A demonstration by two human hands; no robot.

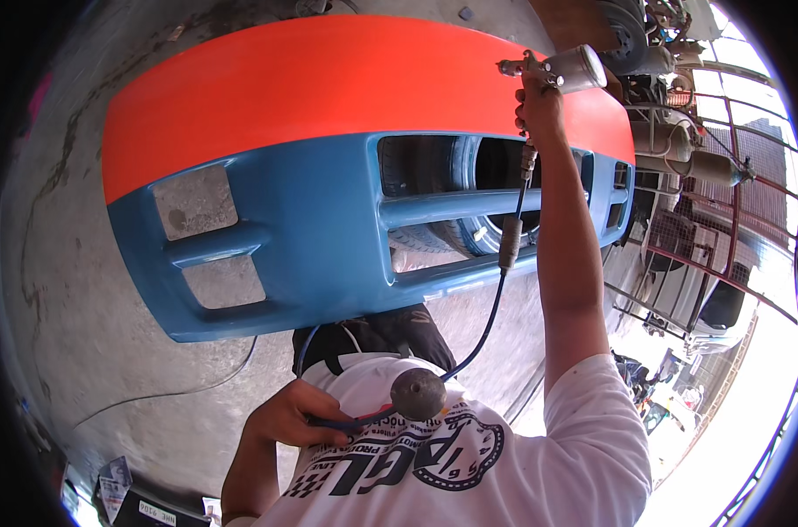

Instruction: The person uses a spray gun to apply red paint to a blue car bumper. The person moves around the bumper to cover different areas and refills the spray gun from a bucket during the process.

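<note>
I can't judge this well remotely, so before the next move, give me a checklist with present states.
1. Right hand gripping the spray gun: ok.
2. Left hand holding the blue hose: ok.
3. Gloves on: not ok, both hands are bare.
4. Hose off the bumper: cannot tell, it crosses in front of it in this view.
5. Paint in the metal cup: cannot tell, its inside is hidden.
6. Bumper one colour: not ok, orange-red above, blue below.

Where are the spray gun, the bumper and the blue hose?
Spray gun (572, 72), head view: on its metal cup.
Bumper (329, 195), head view: on its blue lower part.
Blue hose (490, 324), head view: on its curved stretch.
</note>
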